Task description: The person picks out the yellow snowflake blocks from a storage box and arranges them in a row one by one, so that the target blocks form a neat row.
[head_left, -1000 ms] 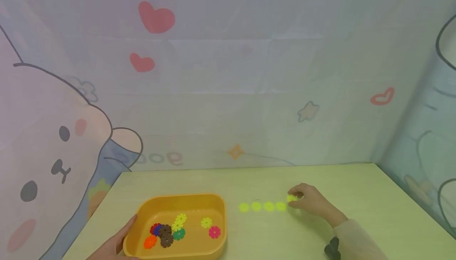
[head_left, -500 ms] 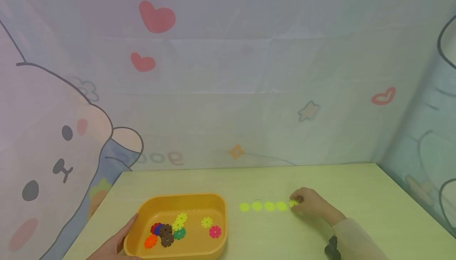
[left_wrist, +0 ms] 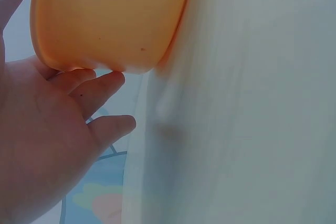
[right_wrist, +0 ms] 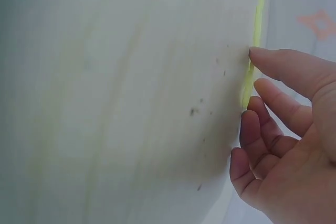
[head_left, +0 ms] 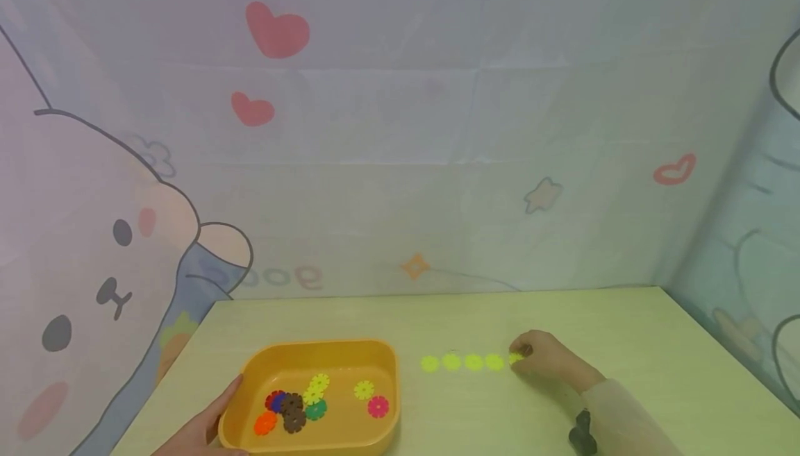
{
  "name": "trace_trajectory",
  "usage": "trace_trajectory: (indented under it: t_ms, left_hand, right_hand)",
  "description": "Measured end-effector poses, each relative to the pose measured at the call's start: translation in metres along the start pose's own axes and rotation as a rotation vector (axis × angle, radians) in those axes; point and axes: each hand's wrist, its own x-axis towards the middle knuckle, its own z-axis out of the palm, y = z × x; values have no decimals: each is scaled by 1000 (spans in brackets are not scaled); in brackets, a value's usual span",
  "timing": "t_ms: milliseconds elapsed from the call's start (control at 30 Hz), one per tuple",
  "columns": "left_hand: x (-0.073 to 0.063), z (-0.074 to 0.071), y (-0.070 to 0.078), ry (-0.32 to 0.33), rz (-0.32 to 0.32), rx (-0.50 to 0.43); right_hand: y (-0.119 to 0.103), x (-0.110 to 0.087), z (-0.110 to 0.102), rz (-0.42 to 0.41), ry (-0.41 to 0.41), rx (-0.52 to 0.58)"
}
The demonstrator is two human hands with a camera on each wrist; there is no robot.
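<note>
My right hand (head_left: 548, 355) pinches a yellow snowflake disc (head_left: 514, 358) at the right end of a row of several yellow discs (head_left: 473, 362) laid flat on the table. In the right wrist view the row appears edge-on as a thin yellow strip (right_wrist: 247, 88), with thumb and fingertips right at its near end. On the left side, my left hand (head_left: 201, 432) grips a yellow-orange plastic tray (head_left: 331, 353). From the left wrist, fingertips press the tray's outer wall (left_wrist: 113, 22). Inside the tray lie yellow, orange (head_left: 265, 423), brown, green (head_left: 316, 409), blue, red and pink discs.
The pale table (head_left: 600, 324) meets a printed fabric backdrop (head_left: 400, 130) at its back edge, with more fabric along both sides. A small black object (head_left: 583, 435) sits at the right sleeve (head_left: 625, 418).
The right hand has brought its yellow disc slightly down and right, level with the row's end. Over the last half second it has hardly moved. The left hand stays on the tray.
</note>
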Motion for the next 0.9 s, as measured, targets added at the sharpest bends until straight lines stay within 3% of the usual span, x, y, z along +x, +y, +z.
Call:
trace_trajectory:
  t_ms: [167,233,433,633,900]
  left_hand:
    - [0,-2,-1,-24,27,20]
    - [0,-2,-2,-28,34,27]
    - [1,-1,-1,-21,19,22]
    - [-1,0,1,-21,12,-11]
    - [-1,-1,-1,-29,12,-30]
  right_hand:
    - [6,0,-1,-12,-7,8]
    - [9,1,-1,-53,-8,-4]
    - [6,1,-3,-78,1,-15]
    - [-15,7,-9,-71,48,-7]
    - [-57,19,-12,-177,93,1]
